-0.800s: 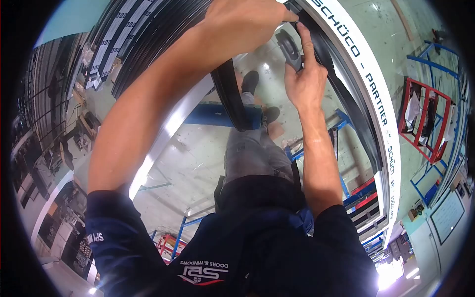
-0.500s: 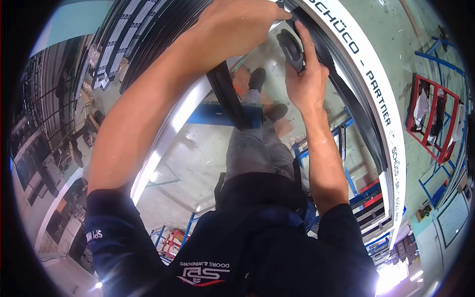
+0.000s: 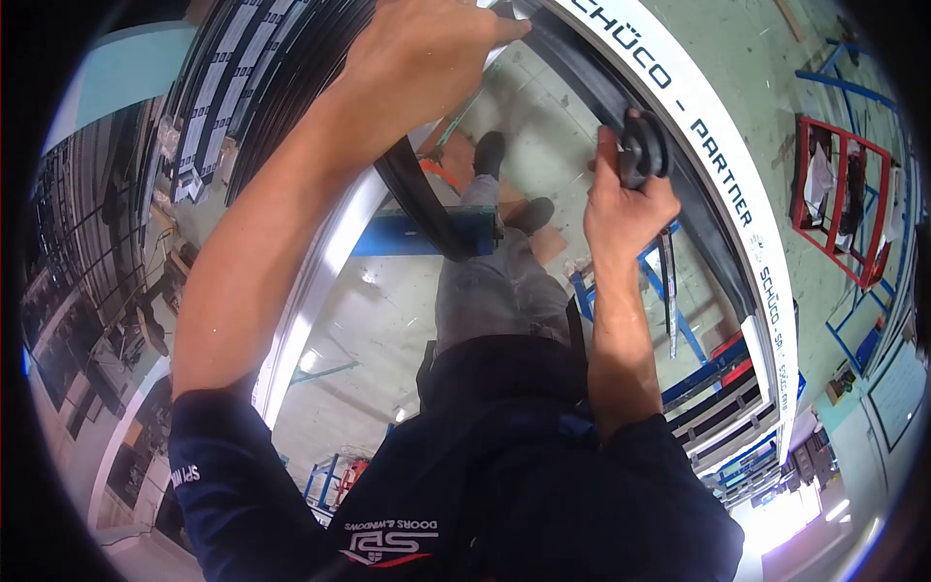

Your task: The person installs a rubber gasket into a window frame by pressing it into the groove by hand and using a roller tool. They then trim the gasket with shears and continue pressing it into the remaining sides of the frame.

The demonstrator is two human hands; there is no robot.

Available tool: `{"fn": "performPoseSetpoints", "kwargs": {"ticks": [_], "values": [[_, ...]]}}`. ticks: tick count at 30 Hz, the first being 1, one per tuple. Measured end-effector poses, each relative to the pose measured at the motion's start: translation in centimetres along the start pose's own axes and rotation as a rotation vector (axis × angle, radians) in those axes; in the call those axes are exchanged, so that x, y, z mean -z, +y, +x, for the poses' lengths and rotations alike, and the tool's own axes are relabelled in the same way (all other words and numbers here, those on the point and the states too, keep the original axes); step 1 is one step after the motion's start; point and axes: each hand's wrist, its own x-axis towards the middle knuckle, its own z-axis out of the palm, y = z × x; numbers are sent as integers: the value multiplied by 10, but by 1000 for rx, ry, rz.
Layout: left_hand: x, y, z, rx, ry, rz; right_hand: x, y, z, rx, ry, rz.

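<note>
Two hands on the job, both up at the far end of the frame (image 3: 722,194) with the white SCHÜCO tape.

Your right hand (image 3: 626,199) is clamped around a black roller tool (image 3: 647,147), with the wheel against the dark inner edge of the right-hand rail, partway down from the top corner.

Your left hand (image 3: 427,48) sits at the top corner with fingers drawn together and thumb out toward the rail. The black gasket strip (image 3: 427,209) runs out from under it. Can't tell if you're pinching the strip or only pressing it down.

Where the strip is: one end is under your left hand. The rest hangs loose across the glass (image 3: 388,310), down toward the blue trestle (image 3: 407,236) beside your legs.

Progress, my read:
- The right rail looks lined in black along its whole visible run, so that side is probably seated or nearly so. The roller is mid-rail.
- The loose length isn't in any channel, so that run is left.
- I can't see how the corner itself sits, because your hand covers it.
- The near end of the frame is hidden behind your torso, so no call there.

Stacked profiles (image 3: 242,87) lie off to the left, well apart.
</note>
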Motion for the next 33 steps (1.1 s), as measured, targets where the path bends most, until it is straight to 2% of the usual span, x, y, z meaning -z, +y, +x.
{"fn": "performPoseSetpoints", "kwargs": {"ticks": [4, 8, 11, 12, 13, 15, 18, 21, 22, 25, 26, 29, 33], "values": [[-8, -5, 0, -4, -2, 43, -7, -7, 1, 91, 28, -43], [0, 0, 2, 60, -89, 1, -18, -11, -8, 154, 124, -12], [17, 14, 1, 86, -113, -11, -18, -13, -22, 141, 11, 97], [20, 19, 0, 85, -98, 17, -26, -13, -26, 63, -27, 149], [19, 18, 0, 84, -83, 16, -31, -9, -23, 126, -127, 211], [12, 11, 0, 79, -55, -19, -51, -3, -22, 8, -164, 275], [10, 8, -1, 101, -58, -29, -83, -17, -4, -132, 53, 281], [9, 13, -2, 129, -57, -11, -108, -32, 9, -282, 186, 450], [10, 14, -3, 135, -50, -4, -114, -39, 10, -436, 185, 523], [13, 13, -6, 96, -33, 14, -124, -47, 13, -488, 241, 584], [11, 9, -6, 76, -43, 4, -123, -48, 13, -566, 206, 586], [-3, -8, -1, 27, -103, -59, -122, -61, 17, -585, 242, 643], [-2, -5, -4, -68, -29, 95, -129, -71, 24, -654, 306, 798]]}}
